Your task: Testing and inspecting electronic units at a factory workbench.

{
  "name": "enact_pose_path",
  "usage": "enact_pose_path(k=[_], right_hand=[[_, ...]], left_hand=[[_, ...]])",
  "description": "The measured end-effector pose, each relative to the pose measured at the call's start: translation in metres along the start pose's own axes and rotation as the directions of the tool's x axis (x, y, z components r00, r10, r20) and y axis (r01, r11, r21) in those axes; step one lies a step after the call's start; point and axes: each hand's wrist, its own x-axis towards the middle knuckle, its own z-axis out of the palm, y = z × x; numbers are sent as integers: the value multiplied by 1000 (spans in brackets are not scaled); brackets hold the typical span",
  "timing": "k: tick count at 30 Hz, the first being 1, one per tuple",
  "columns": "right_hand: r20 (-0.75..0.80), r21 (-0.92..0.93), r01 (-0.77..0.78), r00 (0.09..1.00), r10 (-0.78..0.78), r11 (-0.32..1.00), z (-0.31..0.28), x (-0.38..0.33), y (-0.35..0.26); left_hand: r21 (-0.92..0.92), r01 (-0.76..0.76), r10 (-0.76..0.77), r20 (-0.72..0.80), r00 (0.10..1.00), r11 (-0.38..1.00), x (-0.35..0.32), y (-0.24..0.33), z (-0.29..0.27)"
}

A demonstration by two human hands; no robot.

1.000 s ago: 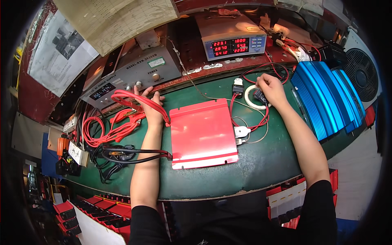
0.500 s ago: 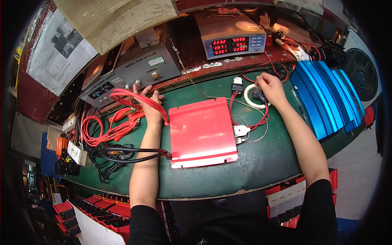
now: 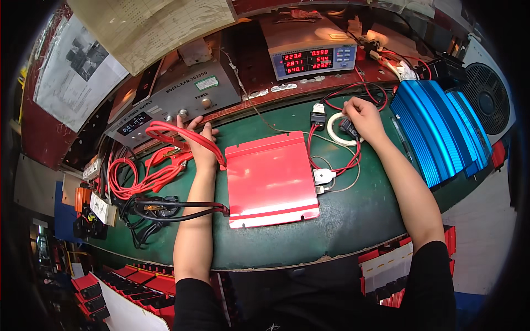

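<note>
A flat red metal case [image 3: 270, 179] lies on the green bench mat, with thick red and black cables leaving its left side. My left hand [image 3: 200, 143] is behind the looped red cable [image 3: 187, 132], palm side up and fingers spread. Its fingertips are close to the knobs [image 3: 183, 113] of a grey power supply [image 3: 182, 88]; contact is unclear. Beyond the case to the right, my right hand [image 3: 361, 118] is closed, fingers curled, over a black connector [image 3: 348, 128] and a white ring [image 3: 333, 129]. What its fingertips pinch is hidden. A white plug [image 3: 324, 176] sits at the case's right side.
A meter with red digits [image 3: 313, 59] stands on the back shelf. Blue ribbed housings [image 3: 436, 132] and a fan [image 3: 486, 96] are at right. Red clamp leads [image 3: 160, 176] and black cords [image 3: 149, 212] lie at left. Another black connector [image 3: 317, 117] lies near the shelf.
The view has shifted slightly. Some digits on the meter and power supply displays differ. Both hands keep nearly the same place and pose.
</note>
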Motion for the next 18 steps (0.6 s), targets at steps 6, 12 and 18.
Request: enact_pose_path(k=[6, 12, 18], right_hand=[[-4, 36, 20, 1000, -20, 999, 1, -4, -6], [-6, 29, 20, 1000, -20, 999, 2, -2, -3], [-9, 49, 20, 1000, -20, 999, 1, -2, -2]], left_hand=[[9, 10, -10, 2, 1000, 1000, -2, 1, 1], [4, 24, -24, -4, 1000, 1000, -1, 1, 1], [4, 23, -23, -4, 1000, 1000, -1, 1, 1]])
